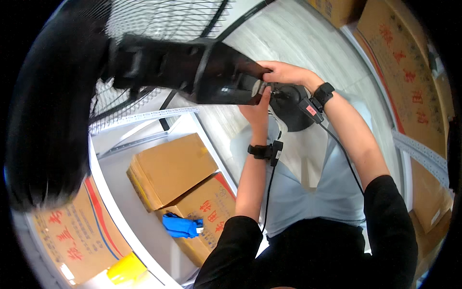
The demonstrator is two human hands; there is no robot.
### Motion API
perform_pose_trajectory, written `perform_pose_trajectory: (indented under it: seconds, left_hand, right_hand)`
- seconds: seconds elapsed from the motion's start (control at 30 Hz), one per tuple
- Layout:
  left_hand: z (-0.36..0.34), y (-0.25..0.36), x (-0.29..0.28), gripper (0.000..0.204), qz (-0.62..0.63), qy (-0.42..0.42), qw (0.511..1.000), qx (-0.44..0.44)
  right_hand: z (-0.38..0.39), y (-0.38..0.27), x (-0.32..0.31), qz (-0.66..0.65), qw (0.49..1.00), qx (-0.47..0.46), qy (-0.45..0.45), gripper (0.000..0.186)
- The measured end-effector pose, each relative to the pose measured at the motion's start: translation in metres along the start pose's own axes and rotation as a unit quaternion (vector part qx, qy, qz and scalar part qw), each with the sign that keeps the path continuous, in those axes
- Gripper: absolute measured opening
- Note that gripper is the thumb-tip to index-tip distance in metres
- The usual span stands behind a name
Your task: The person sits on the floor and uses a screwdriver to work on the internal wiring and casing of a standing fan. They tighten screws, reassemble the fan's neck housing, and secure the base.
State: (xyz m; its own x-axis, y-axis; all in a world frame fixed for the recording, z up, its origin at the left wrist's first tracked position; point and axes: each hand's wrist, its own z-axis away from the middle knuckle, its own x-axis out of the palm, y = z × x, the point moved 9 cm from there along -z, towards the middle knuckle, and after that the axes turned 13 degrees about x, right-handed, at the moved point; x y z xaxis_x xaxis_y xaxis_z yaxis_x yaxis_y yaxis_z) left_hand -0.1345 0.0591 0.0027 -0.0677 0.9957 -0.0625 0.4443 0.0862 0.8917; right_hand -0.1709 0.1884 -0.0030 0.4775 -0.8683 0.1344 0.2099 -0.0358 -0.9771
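A black housing (221, 77), part of a standing fan, spans the upper middle toward the wire grille (161, 19) at the top left. My left hand (257, 108) grips the underside of the housing's lower end, thumb at a small metal piece. My right hand (288, 74) holds the same end from above, fingers curled over it. Just beyond the hands is a round black base (291, 118) on the floor between my legs, with a pale cord or strip beside it. Where the housing meets the base is partly hidden by my hands.
A white rack (98, 164) on the left holds brown cartons (171, 159), a blue cloth (180, 224) and a yellow object (125, 267). Large cartons (404, 62) line the right on another rack. Grey floor (293, 33) shows around the base.
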Motion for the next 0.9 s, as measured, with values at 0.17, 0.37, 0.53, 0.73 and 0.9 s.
perform_pose_trajectory:
  seconds: [0.17, 0.37, 0.53, 0.73, 0.9]
  left_hand:
    - [0.009, -0.018, -0.013, 0.084, 0.04, -0.011, 0.997, -0.071]
    - [0.012, -0.029, -0.01, 0.08, -0.097, -0.069, 0.991, -0.068]
    - [0.01, -0.024, -0.02, 0.093, -0.069, -0.064, 0.992, -0.087]
    - [0.01, -0.02, -0.024, 0.087, -0.054, -0.021, 0.998, -0.032]
    - [0.005, -0.018, -0.022, 0.085, -0.097, -0.04, 0.994, 0.009]
  right_hand:
    - [-0.015, 0.018, 0.004, -0.046, 0.998, -0.019, -0.042, 0.066]
    - [-0.004, 0.052, -0.024, -0.128, 0.99, 0.038, -0.041, 0.083]
    - [0.006, -0.032, -0.031, -0.065, 0.995, -0.05, 0.065, 0.085]
    - [0.009, -0.107, -0.024, -0.039, 0.979, -0.127, 0.155, 0.09]
    - [0.006, -0.098, -0.045, -0.08, 0.969, -0.128, 0.194, 0.1]
